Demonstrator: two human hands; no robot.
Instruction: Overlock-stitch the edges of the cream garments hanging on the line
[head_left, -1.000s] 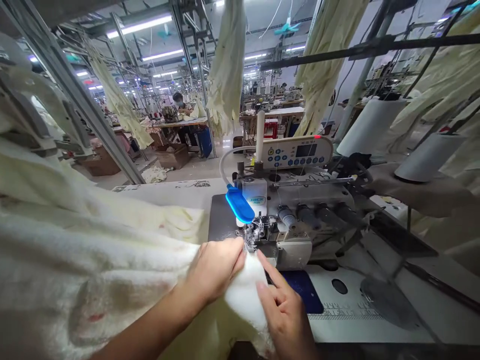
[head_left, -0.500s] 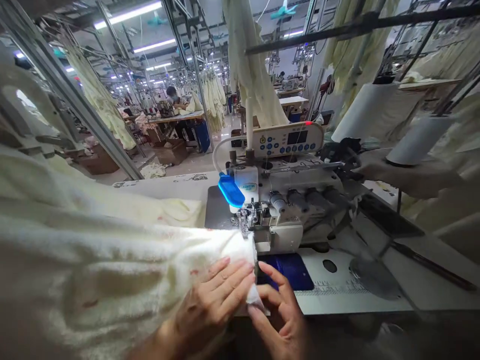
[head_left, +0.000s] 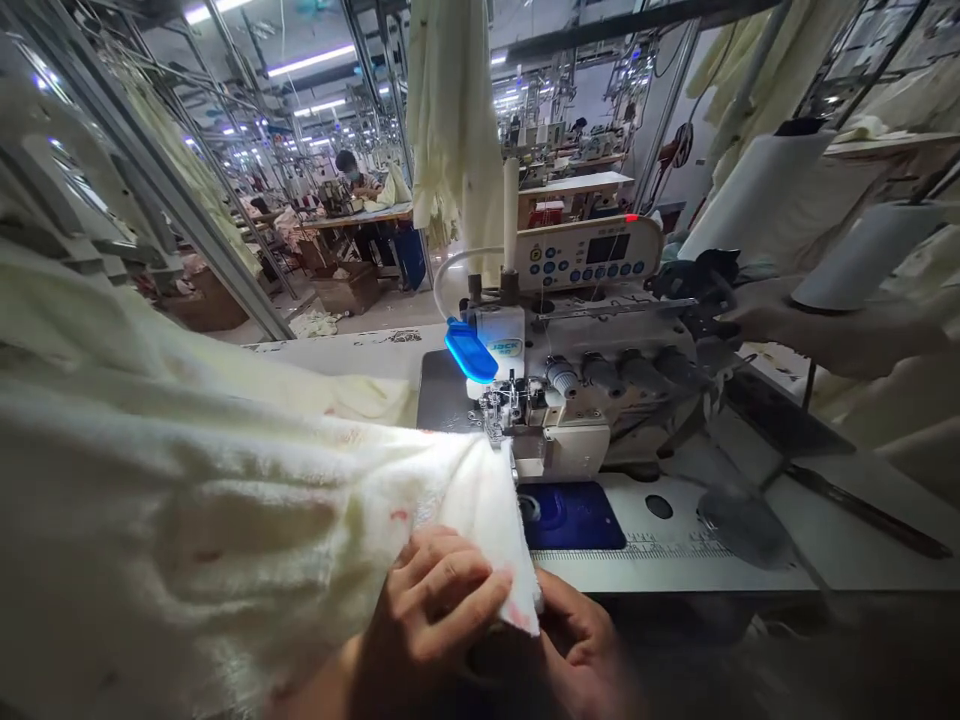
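Observation:
A big cream fleece fabric (head_left: 187, 500) with small red marks covers the left of the table and runs to the needle of the white overlock sewing machine (head_left: 570, 390). My left hand (head_left: 431, 610) is closed on the fabric's near edge, fingers on top. My right hand (head_left: 577, 645) sits just beside it, partly under that same corner, fingers curled and pinching the edge. Both hands are at the table's front edge, in front of the presser foot (head_left: 495, 420).
A control panel (head_left: 589, 255) stands on the machine, large white thread cones (head_left: 757, 195) at the right. A blue plate (head_left: 574, 515) lies in the white table (head_left: 750, 560). Cream garments hang overhead. Another person sits at a far workstation (head_left: 352, 180).
Both hands have pulled back from the presser foot toward the table's front edge, drawing the fabric's corner with them; my view has shifted slightly.

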